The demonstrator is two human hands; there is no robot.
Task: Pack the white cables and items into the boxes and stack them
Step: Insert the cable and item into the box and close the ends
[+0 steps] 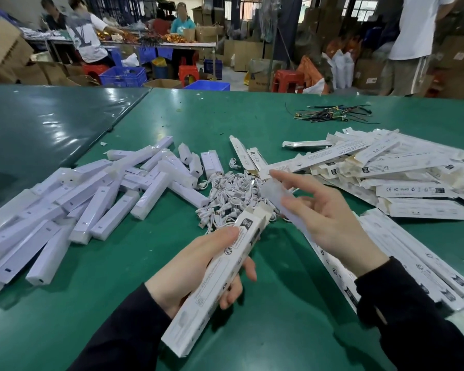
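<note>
Left hand [198, 266]: grips a long white box [214, 285], thumb along the upper side, fingers curled round from beneath; fingertips partly hidden behind the card.
Box: long axis from near left to far right, open flapped end [257, 212] pointing away toward the cable heap; near end close to the dark left sleeve [123, 333].
Right hand [330, 218]: holds a white bar [279, 199], blurred; forefinger stretched out straight, other fingers bent round the bar; how firmly it is held cannot be told.
Bar: long axis from far left to near right, far tip just beside the box's open end, rear part hidden under the palm.
Right sleeve [402, 314]: dark, covers part of the packed boxes.
Packed boxes [413, 266]: stacked flat on the near right, near ends cut off by the sleeve.
White bars [73, 207]: loose heap on the left, lying crosswise, some cut off at the frame edge.
White cables [233, 194]: tangled heap in the middle, single cables hard to tell apart.
Flat boxes [386, 170]: spread heap on the far right, print too small to read.
Dark wires [330, 113]: small bundle farther back.
Table [198, 121]: green, glossy.
Background: people at another table, cartons, blue crates, red stools; blurred.
</note>
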